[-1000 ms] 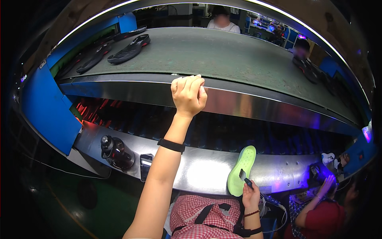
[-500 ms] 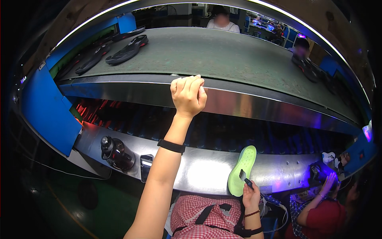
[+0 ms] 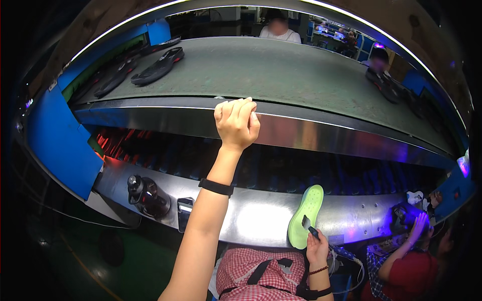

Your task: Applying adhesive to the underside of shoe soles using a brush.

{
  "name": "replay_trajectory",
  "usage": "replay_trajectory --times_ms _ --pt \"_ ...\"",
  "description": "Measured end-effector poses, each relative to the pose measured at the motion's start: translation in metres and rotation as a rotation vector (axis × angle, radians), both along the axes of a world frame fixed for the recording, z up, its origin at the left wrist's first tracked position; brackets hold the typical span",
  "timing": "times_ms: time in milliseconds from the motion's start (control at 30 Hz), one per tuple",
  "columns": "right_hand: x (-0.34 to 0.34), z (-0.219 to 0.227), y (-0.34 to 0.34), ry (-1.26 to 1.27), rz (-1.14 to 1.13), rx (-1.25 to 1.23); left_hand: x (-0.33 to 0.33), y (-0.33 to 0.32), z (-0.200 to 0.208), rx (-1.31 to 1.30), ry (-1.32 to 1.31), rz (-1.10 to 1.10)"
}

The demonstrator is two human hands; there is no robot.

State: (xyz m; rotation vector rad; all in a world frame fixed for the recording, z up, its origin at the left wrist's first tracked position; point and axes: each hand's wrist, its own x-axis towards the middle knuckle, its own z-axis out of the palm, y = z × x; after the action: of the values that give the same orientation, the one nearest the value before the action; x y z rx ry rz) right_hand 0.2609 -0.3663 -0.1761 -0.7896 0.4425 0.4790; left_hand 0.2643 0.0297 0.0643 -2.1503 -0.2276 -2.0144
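Note:
My left hand [image 3: 237, 123] is stretched forward over the steel edge [image 3: 301, 125] of the conveyor, its fingers curled over that edge and the fingertips hidden. Close to my body, my right hand [image 3: 316, 249] holds a small brush [image 3: 312, 231] by its dark handle. The brush's bristles lie over a light green shoe sole [image 3: 312, 203], touching it as far as I can see. That sole rests lengthwise on the steel ledge, its toe pointing away from me.
On the green conveyor belt [image 3: 251, 70] lie dark shoe soles [image 3: 159, 66] at the left and more at the far right. A dark bottle [image 3: 149, 196] and a phone [image 3: 185, 213] occupy the steel ledge [image 3: 256, 215]. A co-worker in red [image 3: 409, 266] sits at the right; others are beyond the belt.
The view has shifted very slightly. Both hands hold nearly the same places, and the brush stays over the green sole. Dark soles on the belt have moved slightly left.

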Motion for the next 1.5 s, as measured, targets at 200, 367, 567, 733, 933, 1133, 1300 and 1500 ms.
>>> replay_trajectory --times_ms 200,367,567,733,933,1133,1300,1500 --pt "0.0 -0.001 0.0 0.0 0.006 0.005 0.0 0.001 0.0 0.007 -0.001 0.015" --pt "0.0 -0.002 0.0 -0.012 0.018 0.007 -0.001 0.0 0.0 0.003 0.005 0.003" --pt "0.001 0.002 -0.001 -0.098 0.01 -0.019 -0.003 0.0 0.001 0.01 0.026 0.008" --pt "0.003 0.014 -0.004 -0.198 0.025 -0.049 -0.009 -0.007 0.008 -0.046 0.098 0.0" --pt "0.015 0.017 -0.013 -0.301 0.144 -0.069 -0.016 -0.01 0.054 -0.239 0.445 -0.015" --pt "0.026 0.002 -0.009 -0.06 0.183 0.201 0.047 -0.019 0.129 -0.005 0.842 0.052" --pt "0.047 0.02 -0.011 -0.425 0.361 -0.293 0.164 -0.085 0.169 0.239 1.12 0.089" --pt "0.085 0.058 -0.025 -0.413 0.378 -0.291 0.326 -0.181 0.163 0.249 1.34 -0.079"
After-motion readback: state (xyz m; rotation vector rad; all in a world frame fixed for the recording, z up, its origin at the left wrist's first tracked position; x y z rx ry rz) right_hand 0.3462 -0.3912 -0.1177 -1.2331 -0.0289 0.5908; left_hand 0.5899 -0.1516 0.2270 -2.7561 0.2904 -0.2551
